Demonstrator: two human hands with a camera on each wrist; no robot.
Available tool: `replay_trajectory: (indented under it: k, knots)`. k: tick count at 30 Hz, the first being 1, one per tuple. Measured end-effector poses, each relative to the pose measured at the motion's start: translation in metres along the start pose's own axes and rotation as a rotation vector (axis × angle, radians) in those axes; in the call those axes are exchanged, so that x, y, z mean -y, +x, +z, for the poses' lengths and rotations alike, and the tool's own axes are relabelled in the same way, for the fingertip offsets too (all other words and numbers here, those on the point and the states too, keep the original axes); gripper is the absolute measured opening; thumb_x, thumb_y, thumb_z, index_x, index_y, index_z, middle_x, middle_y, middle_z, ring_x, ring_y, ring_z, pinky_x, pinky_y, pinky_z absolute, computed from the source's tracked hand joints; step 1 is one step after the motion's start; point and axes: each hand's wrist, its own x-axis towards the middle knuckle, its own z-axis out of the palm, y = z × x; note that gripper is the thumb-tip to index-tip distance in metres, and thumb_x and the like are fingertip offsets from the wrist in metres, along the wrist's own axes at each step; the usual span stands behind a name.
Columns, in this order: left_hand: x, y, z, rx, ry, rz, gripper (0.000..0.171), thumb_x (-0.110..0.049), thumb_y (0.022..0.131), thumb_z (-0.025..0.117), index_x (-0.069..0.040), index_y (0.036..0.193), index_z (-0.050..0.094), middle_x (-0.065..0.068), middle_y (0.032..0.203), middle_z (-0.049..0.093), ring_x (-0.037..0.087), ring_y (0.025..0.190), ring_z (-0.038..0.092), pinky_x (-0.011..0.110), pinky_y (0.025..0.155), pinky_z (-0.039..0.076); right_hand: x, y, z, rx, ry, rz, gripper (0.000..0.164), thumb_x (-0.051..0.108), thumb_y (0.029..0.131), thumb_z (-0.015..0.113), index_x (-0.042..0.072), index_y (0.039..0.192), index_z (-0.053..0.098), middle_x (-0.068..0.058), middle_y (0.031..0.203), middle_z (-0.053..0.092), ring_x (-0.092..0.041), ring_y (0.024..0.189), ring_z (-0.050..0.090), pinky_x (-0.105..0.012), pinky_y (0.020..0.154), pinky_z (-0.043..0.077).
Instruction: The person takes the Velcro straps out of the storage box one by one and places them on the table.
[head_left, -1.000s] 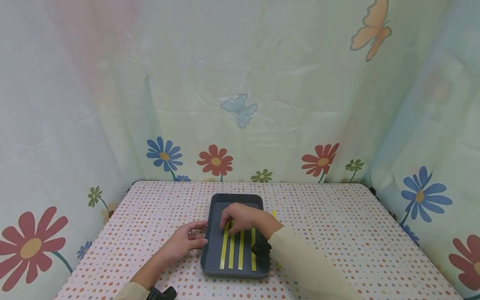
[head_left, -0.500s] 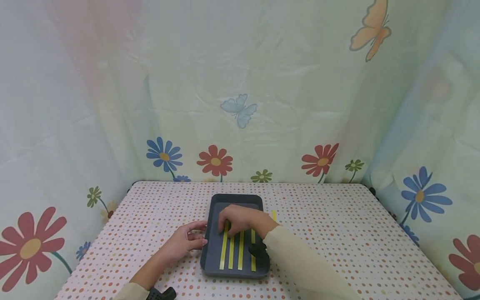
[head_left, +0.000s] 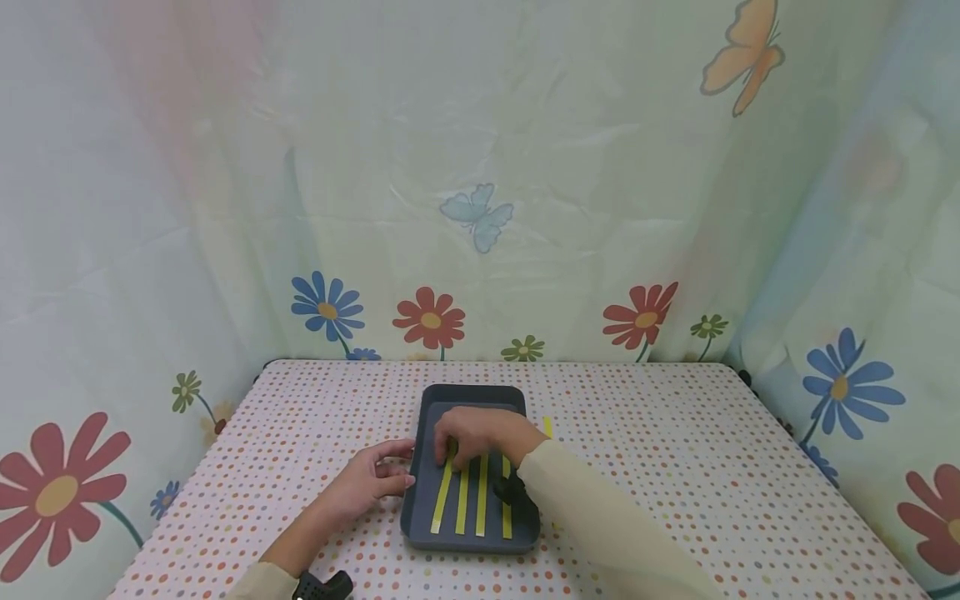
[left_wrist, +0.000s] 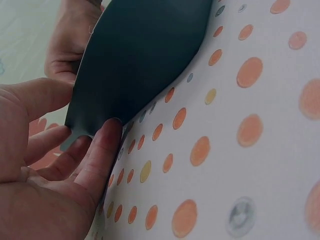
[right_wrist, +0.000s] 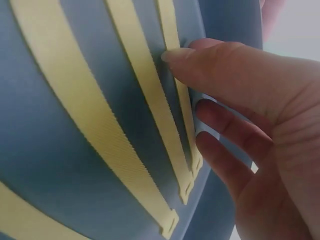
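Observation:
A grey tray (head_left: 471, 546) lies on the table with several yellow hacksaw blades in a row; their fine teeth and holed ends show in the right wrist view. My right hand (head_left: 480, 432) reaches over the tray and pinches the leftmost blade (head_left: 441, 504) near its far end, thumb (right_wrist: 187, 62) on one side. That blade slants, its near end out to the left. The neighbouring blades (head_left: 462, 496) lie roughly parallel. My left hand (head_left: 367, 479) rests with loosely bent fingers against the outside of the tray's left wall (left_wrist: 145, 50).
Right of the tray another yellow strip (head_left: 548, 427) lies on the dotted tablecloth (head_left: 637, 433), partly behind my right forearm. A flowered curtain (head_left: 540, 275) hangs behind the table's back edge. Wrist cameras (head_left: 324, 587) sit on both wrists.
The leftmost blade's near end has swung left, so it slants away from its neighbour. My right hand has shifted slightly left. The left hand and the tray stay in place.

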Motion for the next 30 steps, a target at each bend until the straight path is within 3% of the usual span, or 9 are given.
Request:
replay_trajectory:
  k: [18,30]
  knots:
    - [-0.001,-0.003,0.0,0.007,-0.001,0.02,0.067,-0.013,0.097,0.071,0.004,0.154,0.039,0.026,0.144,0.05,0.012,0.101,0.067,0.031,0.085,0.062,0.005,0.008,-0.005,0.052,-0.025,-0.013,0.012,0.011,0.088,0.081,0.022,0.094,0.08,0.016,0.09,0.07,0.001,0.083,0.061,-0.018,0.079,0.054]
    - [0.002,-0.002,-0.001,0.011,-0.014,0.023,0.067,-0.014,0.097,0.071,0.002,0.154,0.04,0.025,0.144,0.051,0.013,0.103,0.068,0.032,0.086,0.062,0.008,0.016,-0.004,0.072,-0.098,-0.054,0.011,0.012,0.089,0.08,0.022,0.092,0.08,0.016,0.088,0.07,0.0,0.079,0.061,-0.017,0.075,0.053]
